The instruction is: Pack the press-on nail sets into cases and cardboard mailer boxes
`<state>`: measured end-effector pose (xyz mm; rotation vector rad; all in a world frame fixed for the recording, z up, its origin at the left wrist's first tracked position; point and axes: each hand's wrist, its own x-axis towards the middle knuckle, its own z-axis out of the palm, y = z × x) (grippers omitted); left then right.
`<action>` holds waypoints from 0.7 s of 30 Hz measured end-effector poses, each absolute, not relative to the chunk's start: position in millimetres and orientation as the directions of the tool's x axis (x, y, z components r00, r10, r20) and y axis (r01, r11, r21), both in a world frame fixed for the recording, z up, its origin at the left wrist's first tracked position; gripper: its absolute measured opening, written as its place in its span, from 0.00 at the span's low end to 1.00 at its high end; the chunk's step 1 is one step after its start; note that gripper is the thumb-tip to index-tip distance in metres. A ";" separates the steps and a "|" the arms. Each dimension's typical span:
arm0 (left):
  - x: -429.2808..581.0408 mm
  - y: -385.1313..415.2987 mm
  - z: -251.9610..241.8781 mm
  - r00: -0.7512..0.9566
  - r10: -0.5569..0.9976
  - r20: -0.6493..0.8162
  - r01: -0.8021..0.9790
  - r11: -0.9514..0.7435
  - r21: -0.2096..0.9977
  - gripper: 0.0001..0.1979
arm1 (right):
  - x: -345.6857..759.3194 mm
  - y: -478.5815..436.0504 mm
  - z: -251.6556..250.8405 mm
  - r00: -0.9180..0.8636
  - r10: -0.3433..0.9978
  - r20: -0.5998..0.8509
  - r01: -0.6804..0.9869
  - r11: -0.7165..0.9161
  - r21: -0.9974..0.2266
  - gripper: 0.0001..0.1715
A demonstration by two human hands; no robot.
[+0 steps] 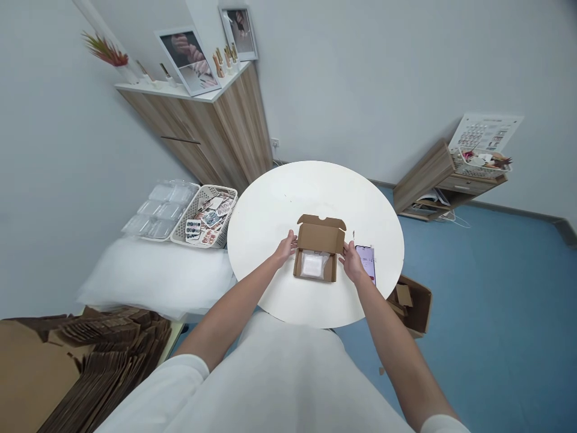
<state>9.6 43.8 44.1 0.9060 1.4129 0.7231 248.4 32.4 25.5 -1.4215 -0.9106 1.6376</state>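
A small brown cardboard box (321, 240) stands on the round white table (279, 210), its lid raised toward the far side. A clear plastic packet (314, 264) lies inside it. My left hand (287, 248) grips the box's left side at the lid hinge. At the opposite side my right hand (351, 260) holds the box's right edge, fingers curled against it. Just right of that hand lies a phone (368, 263) with a lit screen.
A white basket (208, 215) of printed cards and stacked clear trays (158, 210) sit on a white-covered surface at the left. Flat cardboard blanks (103, 355) pile at lower left. An open carton (412, 304) sits on the blue floor right of the table. Wooden cabinets stand behind.
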 end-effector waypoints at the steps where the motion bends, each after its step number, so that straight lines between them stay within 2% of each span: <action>1: 8.0 42.7 44.9 0.074 0.867 -0.493 0.086 0.487 0.869 0.37 | 249.3 30.7 28.0 -0.092 0.899 -0.429 -0.111 -0.437 -0.892 0.37; 4: 2.2 35.7 45.5 0.180 0.866 -0.467 0.056 0.465 0.883 0.39 | 252.2 22.2 32.7 -0.129 0.905 -0.406 -0.111 -0.420 -0.901 0.37; 7: -3.5 23.1 41.8 0.247 0.849 -0.468 0.042 0.473 0.880 0.40 | 252.9 10.2 30.8 -0.091 0.899 -0.429 -0.085 -0.436 -0.896 0.36; 10: -7.9 9.7 36.0 0.220 0.828 -0.516 0.068 0.515 0.855 0.40 | 251.9 -1.3 25.6 -0.061 0.887 -0.457 -0.092 -0.461 -0.883 0.35; 15: -9.3 -4.9 35.4 0.242 0.807 -0.540 0.105 0.531 0.841 0.39 | 251.4 -15.3 22.0 -0.135 0.880 -0.456 -0.078 -0.468 -0.880 0.35; 21: -7.4 -17.9 47.7 0.211 0.812 -0.544 0.200 0.509 0.837 0.35 | 254.1 -29.4 28.6 -0.165 0.864 -0.476 0.057 -0.473 -0.879 0.36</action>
